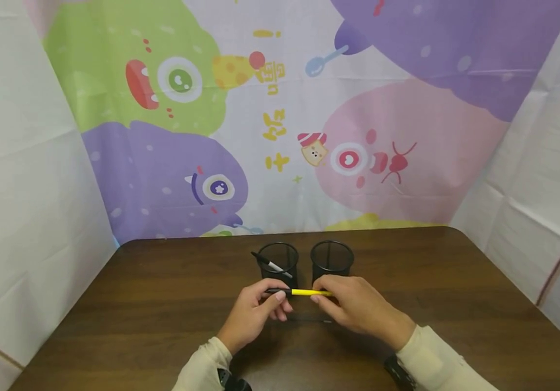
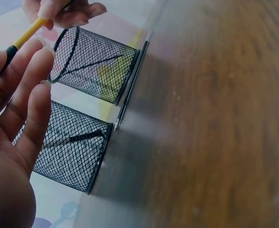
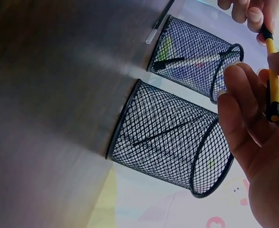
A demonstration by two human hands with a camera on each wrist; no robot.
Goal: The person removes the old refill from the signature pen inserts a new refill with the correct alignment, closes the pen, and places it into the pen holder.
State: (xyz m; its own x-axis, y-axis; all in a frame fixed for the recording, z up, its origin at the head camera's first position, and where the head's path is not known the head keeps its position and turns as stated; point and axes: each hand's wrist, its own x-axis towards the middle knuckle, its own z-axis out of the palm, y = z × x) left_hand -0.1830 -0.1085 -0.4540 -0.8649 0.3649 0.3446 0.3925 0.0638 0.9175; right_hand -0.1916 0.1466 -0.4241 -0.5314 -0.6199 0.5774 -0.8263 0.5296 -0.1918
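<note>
My left hand (image 1: 259,309) pinches the black end of a yellow-and-black pen (image 1: 304,292) between thumb and fingers. At the pen's other end, my right hand (image 1: 360,305) grips the yellow barrel. The pen lies level between both hands, over the table in front of two black mesh pen cups. In the right wrist view, a black tip with a clip shows at the right end of the pen (image 3: 273,90). On the table below the hands lies a thin dark pen refill (image 2: 132,88), with a metal point at one end and a pale section at the other.
Behind my left hand stands the left mesh cup (image 1: 265,276), a black-and-white pen (image 1: 274,266) leaning inside it. The right mesh cup (image 1: 345,266) stands beside it. A printed cloth (image 1: 280,206) hangs at the back edge of the brown wooden table (image 1: 163,304).
</note>
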